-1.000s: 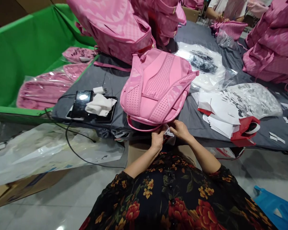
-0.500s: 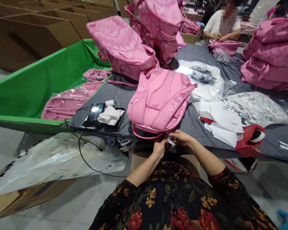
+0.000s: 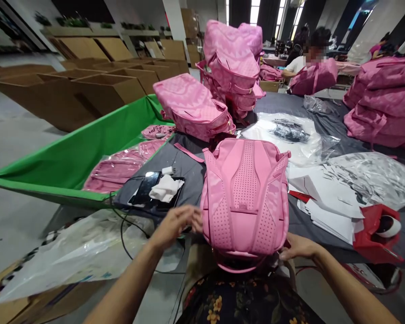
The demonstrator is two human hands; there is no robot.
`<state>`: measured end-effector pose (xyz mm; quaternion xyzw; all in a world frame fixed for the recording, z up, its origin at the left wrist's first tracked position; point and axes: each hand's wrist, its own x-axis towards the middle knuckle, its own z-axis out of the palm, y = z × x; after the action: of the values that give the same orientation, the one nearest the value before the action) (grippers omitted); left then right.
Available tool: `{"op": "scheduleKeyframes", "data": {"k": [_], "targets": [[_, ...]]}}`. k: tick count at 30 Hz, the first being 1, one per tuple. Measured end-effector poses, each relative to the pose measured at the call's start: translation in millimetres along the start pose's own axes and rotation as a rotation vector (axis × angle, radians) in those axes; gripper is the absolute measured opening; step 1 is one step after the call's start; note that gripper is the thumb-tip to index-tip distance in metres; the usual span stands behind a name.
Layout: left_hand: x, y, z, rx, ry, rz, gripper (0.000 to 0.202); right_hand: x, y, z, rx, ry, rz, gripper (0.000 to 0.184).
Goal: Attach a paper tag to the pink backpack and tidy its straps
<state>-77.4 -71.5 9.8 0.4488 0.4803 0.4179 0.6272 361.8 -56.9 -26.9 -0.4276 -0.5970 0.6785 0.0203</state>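
Observation:
A pink backpack (image 3: 245, 189) lies at the table's near edge, its padded back panel and shoulder straps facing up. Its carry handle (image 3: 241, 269) points toward my body and hangs over the edge. Beside the backpack's left side is my left hand (image 3: 180, 222), holding nothing, its fingers apart and slightly blurred. My right hand (image 3: 299, 246) grips the lower right corner of the backpack; part of its fingers is hidden behind the fabric. A loose pink strap (image 3: 189, 153) lies beyond the backpack on the left.
Pink backpacks (image 3: 234, 67) are piled behind; another heap (image 3: 384, 103) stands right. A green-lined bin (image 3: 70, 153) holds bagged pink items. Phones (image 3: 146, 186) and a white cloth (image 3: 166, 188) lie left. Papers (image 3: 337, 193) and a red tape dispenser (image 3: 378, 234) lie right. A co-worker (image 3: 295, 65) handles a backpack.
The backpack has turned straighter and sits closer to me. My hands, together at its lower edge before, have parted to its two sides. The view has tilted up.

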Motion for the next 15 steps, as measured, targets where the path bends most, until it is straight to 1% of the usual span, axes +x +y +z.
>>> {"op": "scheduleKeyframes", "data": {"k": [1,2,3,4,5,6,7,8,9,11,13,15], "targets": [[30,12,-4.9,-0.012,0.184,0.085,0.05,-5,-7,-12,-0.112,0.058,-0.02,0.053],[63,23,-7.6,0.023,0.346,0.157,0.046,-10,-15,-25,-0.222,0.147,-0.029,0.05],[96,33,-8.5,0.075,0.462,0.172,0.04,-14,-24,-37,-0.32,0.272,-0.034,0.047],[129,42,-8.0,0.13,0.552,0.133,0.035,-17,-34,-48,-0.397,0.429,-0.049,0.045],[160,50,-6.7,0.191,0.613,0.084,0.033,-18,-45,-56,-0.453,0.595,-0.081,0.044],[187,59,-5.2,0.217,0.645,0.069,0.033,-16,-57,-61,-0.494,0.739,-0.131,0.043],[209,68,-4.3,0.238,0.673,0.062,0.033,-13,-69,-63,-0.528,0.831,-0.192,0.041],[228,77,-4.3,0.253,0.694,0.07,0.032,-7,-82,-62,-0.564,0.863,-0.259,0.039],[241,87,-5.8,0.261,0.713,0.089,0.031,1,-95,-61,-0.607,0.844,-0.321,0.035],[256,108,-13.3,0.286,0.76,0.134,0.028,23,-119,-58,-0.72,0.721,-0.422,0.027],[258,127,-24.3,0.306,0.778,0.193,0.026,51,-143,-60,-0.832,0.613,-0.517,0.019],[251,140,-33.8,0.267,0.711,0.249,0.024,88,-169,-69,-0.892,0.56,-0.612,0.019]]}}
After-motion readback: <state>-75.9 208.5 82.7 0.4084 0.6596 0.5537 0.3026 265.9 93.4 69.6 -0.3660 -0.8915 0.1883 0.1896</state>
